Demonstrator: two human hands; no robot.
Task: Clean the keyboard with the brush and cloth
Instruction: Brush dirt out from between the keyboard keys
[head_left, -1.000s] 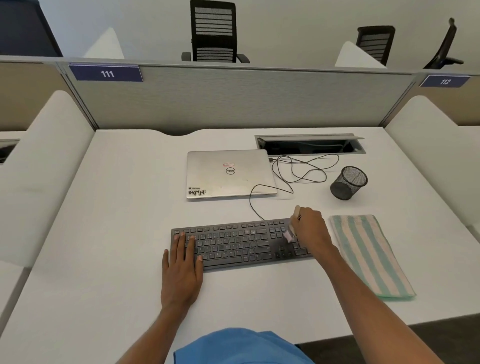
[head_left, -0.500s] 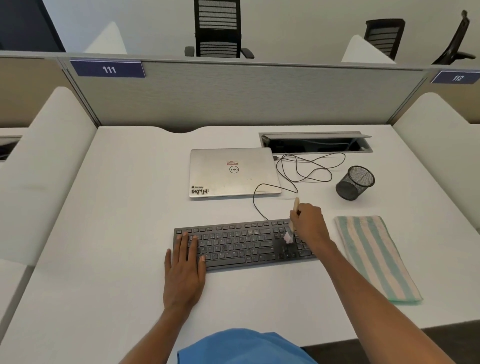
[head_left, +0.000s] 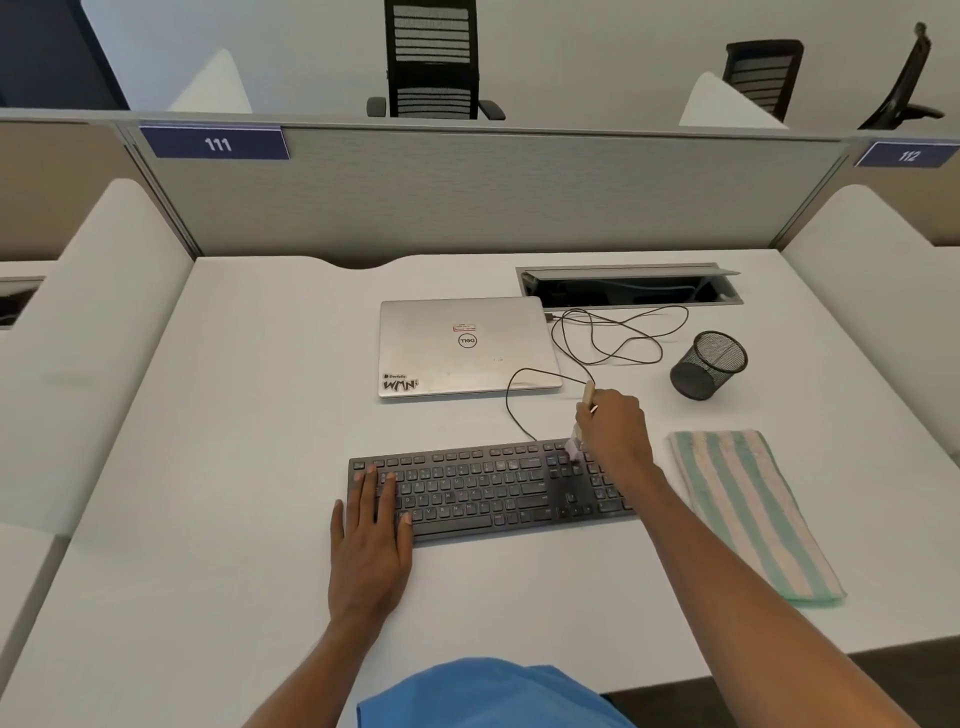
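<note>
Right now, I am looking down from the head camera at a white desk. A dark full-size keyboard lies flat in front of me, its long side running left to right.

The right hand is curled round a small brush. It grips the pale wooden handle so that the end sticks up past the knuckles. The light bristles point down and touch the top rows of keys towards the right end of the board, near the number pad.

The left hand lies flat with its fingers straight and close together. The fingers rest on the keys at the left end and the heel of the hand sits on the desk. I judge that this hand is steadying the board.

A folded cloth with pale green and cream stripes lies on the desk near the keyboard's right end. Neither hand touches it.

Behind the keyboard are a closed silver laptop, a looping black cable and a black mesh cup.

I judge the task to be in its first half. Brushing is under way, but I cannot tell how many keys are already swept. The wipe with the cloth looks not yet begun, since the cloth lies neatly folded.
</note>
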